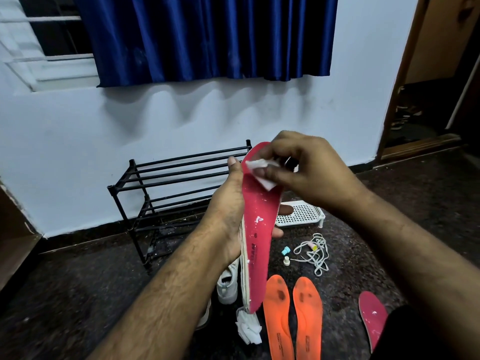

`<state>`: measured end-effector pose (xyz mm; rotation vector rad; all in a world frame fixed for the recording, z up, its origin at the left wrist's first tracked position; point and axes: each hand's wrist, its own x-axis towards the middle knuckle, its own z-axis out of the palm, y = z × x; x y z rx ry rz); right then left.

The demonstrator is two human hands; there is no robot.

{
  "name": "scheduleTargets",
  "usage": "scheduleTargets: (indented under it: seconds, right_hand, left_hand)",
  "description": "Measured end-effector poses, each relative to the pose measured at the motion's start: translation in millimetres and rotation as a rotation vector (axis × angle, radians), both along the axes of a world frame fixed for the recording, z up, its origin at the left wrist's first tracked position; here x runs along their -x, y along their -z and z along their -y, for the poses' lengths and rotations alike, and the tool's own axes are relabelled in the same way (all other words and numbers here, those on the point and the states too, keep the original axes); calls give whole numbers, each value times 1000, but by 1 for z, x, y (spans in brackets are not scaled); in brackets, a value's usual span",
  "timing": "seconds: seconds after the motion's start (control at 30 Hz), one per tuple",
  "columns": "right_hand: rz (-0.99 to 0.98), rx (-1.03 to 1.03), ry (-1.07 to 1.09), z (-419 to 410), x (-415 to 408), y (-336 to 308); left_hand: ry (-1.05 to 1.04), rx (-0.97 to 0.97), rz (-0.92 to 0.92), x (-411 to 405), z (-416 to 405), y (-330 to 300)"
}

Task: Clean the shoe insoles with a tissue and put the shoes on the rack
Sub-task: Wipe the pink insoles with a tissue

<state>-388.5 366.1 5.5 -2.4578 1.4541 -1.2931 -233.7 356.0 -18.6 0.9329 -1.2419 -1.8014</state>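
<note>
My left hand (pixel 228 211) hides most of the white shoe (pixel 228 284) below it. The orange insoles (pixel 291 318) under my right hand (pixel 304 170) run off the bottom edge.

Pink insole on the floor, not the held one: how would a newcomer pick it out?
Start at the black shoe rack by the wall, then look down to the floor at lower right. Past the two orange insoles lies the pink insole, alone, white-flecked, partly cut off.
</note>
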Motion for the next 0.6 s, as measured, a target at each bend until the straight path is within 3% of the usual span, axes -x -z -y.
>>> scheduleTargets:
  seconds: [0.07,0.13,0.27,0.33,0.47,0.6]
  right_hand:
    - [-114,-54,-45,1,-2,4]
    - [-172,-31,69,8,9,5]
    - [-37,116,243,5,20,-1]
    - [20,130,140,-2,6,-2]
    - [-192,-19,-36,0,-8,8]
    - [-113,32,188,8,13,8]
  left_hand:
    - [3,-13,7,1,0,1]
    - [0,-10,25,1,0,2]
    - [-34,-36,19,-1,1,2]
    - [-35,-22,20,0,1,1]
    - [-28,-39,3,2,-2,-3]
    - [-48,-19,2,2,-2,-2]
